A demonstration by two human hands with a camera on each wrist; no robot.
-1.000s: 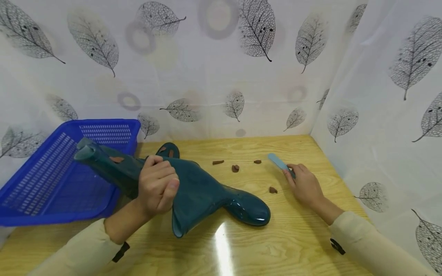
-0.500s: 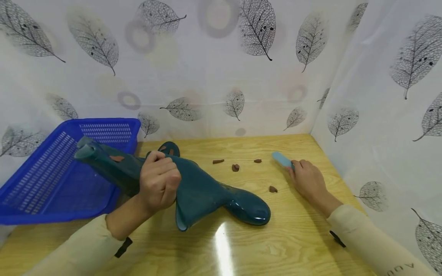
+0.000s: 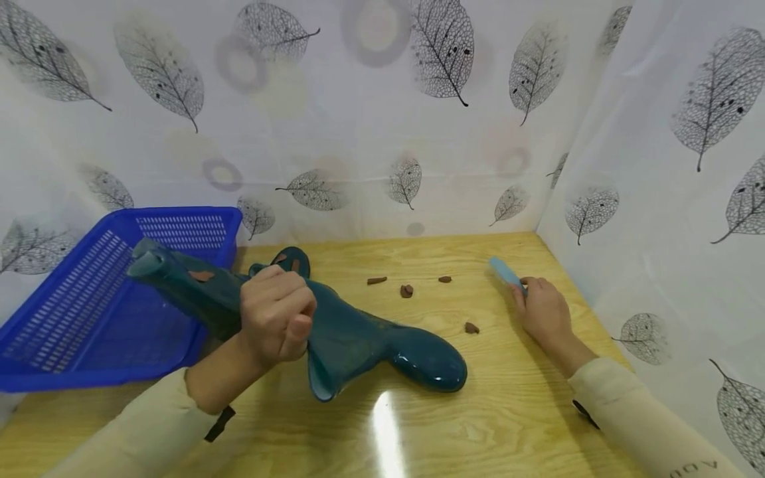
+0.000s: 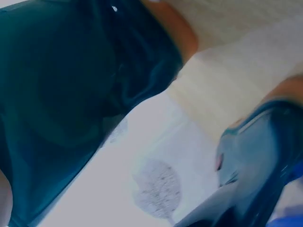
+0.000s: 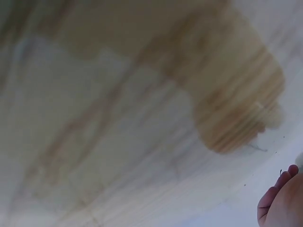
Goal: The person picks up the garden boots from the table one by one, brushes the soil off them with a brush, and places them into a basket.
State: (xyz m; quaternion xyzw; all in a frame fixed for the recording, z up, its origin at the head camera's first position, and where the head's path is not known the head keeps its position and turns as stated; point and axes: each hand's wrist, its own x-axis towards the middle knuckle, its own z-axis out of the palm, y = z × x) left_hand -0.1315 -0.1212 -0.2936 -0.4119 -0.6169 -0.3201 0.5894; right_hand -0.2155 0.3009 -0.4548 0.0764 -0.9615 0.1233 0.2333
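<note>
A dark green rubber boot [image 3: 364, 348] lies toe to the right on the table, its shaft collapsed and creased. My left hand [image 3: 275, 315] grips the shaft in a fist. Left of this hand, more dark green boot rubber [image 3: 218, 295] with a brown patch reaches over the basket's edge. Behind the fist shows a dark green rounded end [image 3: 293, 261] with brown bits on it. At the right, my right hand [image 3: 546, 312] pinches a flat, round-ended light-blue tool [image 3: 505, 271] close over the table. The left wrist view shows green boot rubber [image 4: 57, 104] up close.
A blue plastic basket [image 3: 119, 382] stands at the left. Several brown crumbs, such as one clump [image 3: 407, 291] and another [image 3: 471, 328], lie on the wooden table [image 3: 418, 438] between boot and right hand. A leaf-print curtain [image 3: 358, 133] hangs behind and on the right.
My right hand has moved a little to the right with the light-blue tool. My left hand has shifted slightly right, and the loose shaft edge below it has folded differently.
</note>
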